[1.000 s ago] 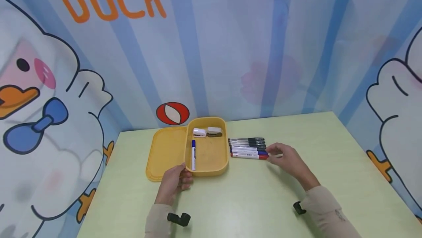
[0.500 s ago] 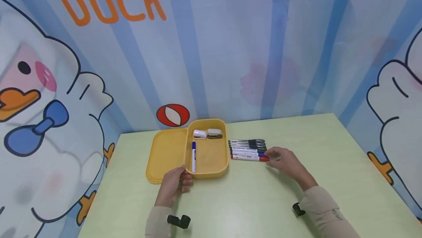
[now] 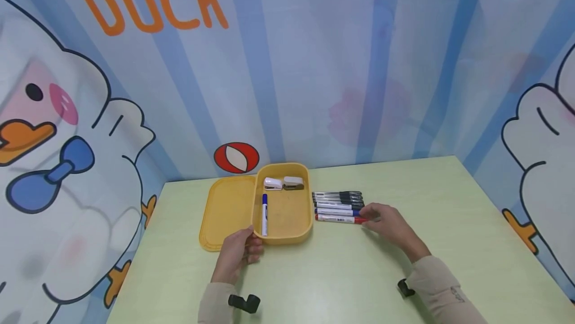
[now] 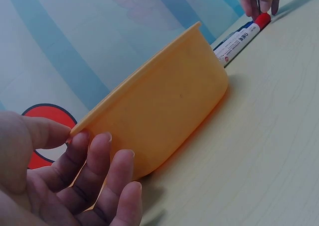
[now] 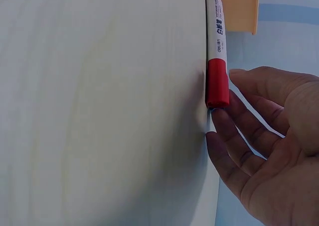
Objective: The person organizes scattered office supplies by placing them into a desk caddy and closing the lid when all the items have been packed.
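Note:
My left hand [image 3: 237, 254] pinches the near-left corner rim of a yellow plastic box [image 4: 159, 96], thumb above and index finger below; its other fingers hang loosely curled. Inside the box lie a blue-capped whiteboard marker [image 3: 264, 216] and two small staplers, one white [image 3: 273, 183], the other white and dark [image 3: 293, 182]. Right of the box, my right hand [image 3: 391, 224] has its thumb and fingertips at the red cap of a whiteboard marker [image 5: 216, 42], the nearest in a row. Another blue-capped marker [image 3: 336, 212] lies just behind it, close to the fingertips.
Several black-capped pens [image 3: 339, 196] lie side by side behind the markers. The box's yellow lid [image 3: 226, 211] rests flat on its left. A pale green table [image 3: 314, 279] meets a blue striped backdrop [image 3: 305, 64] printed with ducks.
The red-capped marker has shifted slightly toward me, so a gap shows between it and the blue-capped one. My right hand moved slightly with it. My left hand stays on the box.

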A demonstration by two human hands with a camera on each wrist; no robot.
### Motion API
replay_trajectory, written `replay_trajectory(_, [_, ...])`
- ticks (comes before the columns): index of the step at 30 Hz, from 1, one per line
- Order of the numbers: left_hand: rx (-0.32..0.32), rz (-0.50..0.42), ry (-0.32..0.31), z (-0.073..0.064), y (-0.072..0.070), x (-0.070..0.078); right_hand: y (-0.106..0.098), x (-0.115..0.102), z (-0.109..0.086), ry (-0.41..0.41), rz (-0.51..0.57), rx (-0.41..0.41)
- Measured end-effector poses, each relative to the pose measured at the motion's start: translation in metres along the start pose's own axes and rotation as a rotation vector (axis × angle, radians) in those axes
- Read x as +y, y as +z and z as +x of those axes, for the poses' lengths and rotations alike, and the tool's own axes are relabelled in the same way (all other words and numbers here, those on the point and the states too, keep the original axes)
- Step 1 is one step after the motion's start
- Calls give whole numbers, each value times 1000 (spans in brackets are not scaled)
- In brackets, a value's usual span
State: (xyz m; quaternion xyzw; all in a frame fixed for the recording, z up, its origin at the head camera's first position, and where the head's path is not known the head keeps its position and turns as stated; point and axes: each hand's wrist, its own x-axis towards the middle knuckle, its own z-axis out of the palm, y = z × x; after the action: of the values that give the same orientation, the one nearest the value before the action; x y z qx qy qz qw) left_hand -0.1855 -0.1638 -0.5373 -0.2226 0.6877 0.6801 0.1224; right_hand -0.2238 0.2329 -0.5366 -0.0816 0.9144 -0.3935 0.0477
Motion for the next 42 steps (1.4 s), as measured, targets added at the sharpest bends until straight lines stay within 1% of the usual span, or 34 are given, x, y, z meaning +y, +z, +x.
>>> replay_trajectory(6, [1, -1, -2, -1, 0, 2, -1, 0, 1, -9, -19, 1])
replay_trajectory(13, [-6, -3, -6, -3, 0, 3, 0, 0, 4, -12, -87, -12])
replay_trajectory(18, [-8, -5, -1, -4, 0, 2, 3, 3, 3, -35, -127, 2])
replay_trajectory(20, [-13, -4, 2, -4, 0, 2, 3, 3, 3, -29, -134, 3])
replay_trajectory(25, [-17, -8, 7, -3, -1, 2, 2, 3, 4, -7, -178, -23])
replay_trajectory(29, [-10, -14, 5, -3, -1, 2, 0, 2, 5, -13, -239, -38])
replay_trajectory(31, [-11, -14, 6, -3, -1, 2, -1, 2, 5, -19, -250, -43])
replay_trajectory(34, [-16, -13, 7, -3, -1, 2, -3, 2, 3, -15, -221, -47])
replay_trajectory(42, [-13, -14, 8, -2, -1, 0, -9, 5, -1, -12, -53, -51])
